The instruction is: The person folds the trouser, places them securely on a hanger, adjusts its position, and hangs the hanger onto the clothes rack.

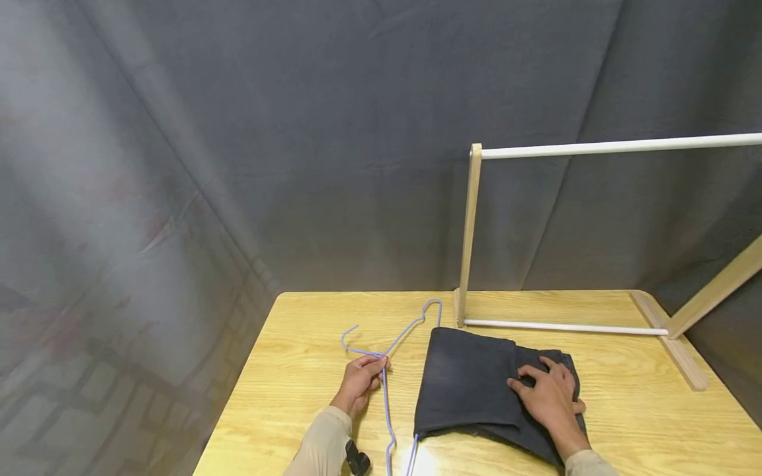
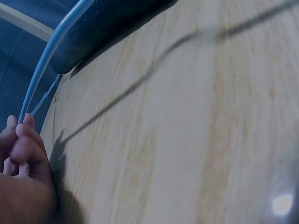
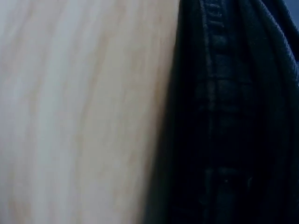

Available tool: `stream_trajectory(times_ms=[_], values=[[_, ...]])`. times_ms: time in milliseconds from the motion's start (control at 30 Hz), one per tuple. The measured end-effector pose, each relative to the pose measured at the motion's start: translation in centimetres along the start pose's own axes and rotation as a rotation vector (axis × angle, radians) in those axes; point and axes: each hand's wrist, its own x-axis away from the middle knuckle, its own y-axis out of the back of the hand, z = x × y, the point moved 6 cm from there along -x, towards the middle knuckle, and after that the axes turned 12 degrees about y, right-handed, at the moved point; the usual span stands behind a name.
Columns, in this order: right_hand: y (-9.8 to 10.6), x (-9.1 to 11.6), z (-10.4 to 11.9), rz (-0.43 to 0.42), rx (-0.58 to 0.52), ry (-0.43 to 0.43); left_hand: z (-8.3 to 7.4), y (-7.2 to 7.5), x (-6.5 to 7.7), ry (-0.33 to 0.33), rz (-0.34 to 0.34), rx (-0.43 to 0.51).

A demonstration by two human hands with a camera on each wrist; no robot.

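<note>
A thin blue-purple wire hanger (image 1: 387,396) stands partly raised on the left, its hook pointing away to the left. My left hand (image 1: 360,378) pinches it at the neck below the hook; the left wrist view also has this hand (image 2: 25,170) on the wire. Dark folded jeans (image 1: 467,383) lie over the hanger's lower part, which they hide. My right hand (image 1: 550,396) rests on the right side of the jeans, fingers spread and slightly bent. In the right wrist view the jeans' stitched edge (image 3: 229,112) shows, but not the hand.
Behind the jeans stands a wooden rack (image 1: 470,231) with a white top rail (image 1: 619,145) and a white lower rail (image 1: 565,326). All of it is on a light wooden table (image 1: 309,344). Grey curtains (image 1: 357,165) hang along the back and left.
</note>
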Motion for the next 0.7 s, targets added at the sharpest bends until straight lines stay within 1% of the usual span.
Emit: stream_trajectory(times_ms=[100, 233, 367, 467, 533, 567, 633, 700], values=[[0.1, 0.0, -0.3, -0.029, 0.003, 0.016, -0.2, -0.2, 0.1, -0.028, 0.011, 0.025], [0.5, 0.2, -0.3, -0.097, 0.02, 0.029, -0.1, -0.5, 0.2, -0.057, 0.012, 0.071], [1.4, 0.3, 0.2, -0.222, 0.015, 0.064, -0.2, -0.9, 0.3, -0.071, -0.002, 0.116], [2.1, 0.3, 0.8, -0.314, -0.002, 0.098, -0.4, -1.2, 0.4, -0.085, -0.01, 0.127], [2.2, 0.1, 1.0, -0.321, -0.01, 0.107, -0.5, -1.2, 0.5, -0.079, -0.02, 0.124], [2.1, 0.1, 0.9, -0.305, -0.003, 0.103, -0.4, -1.2, 0.5, -0.072, -0.023, 0.119], [1.6, 0.1, 0.7, -0.262, 0.022, 0.094, -0.2, -1.2, 0.4, -0.053, -0.031, 0.101], [1.2, 0.4, 0.5, -0.256, 0.067, 0.106, -0.1, -1.2, 0.3, -0.028, -0.038, 0.074]])
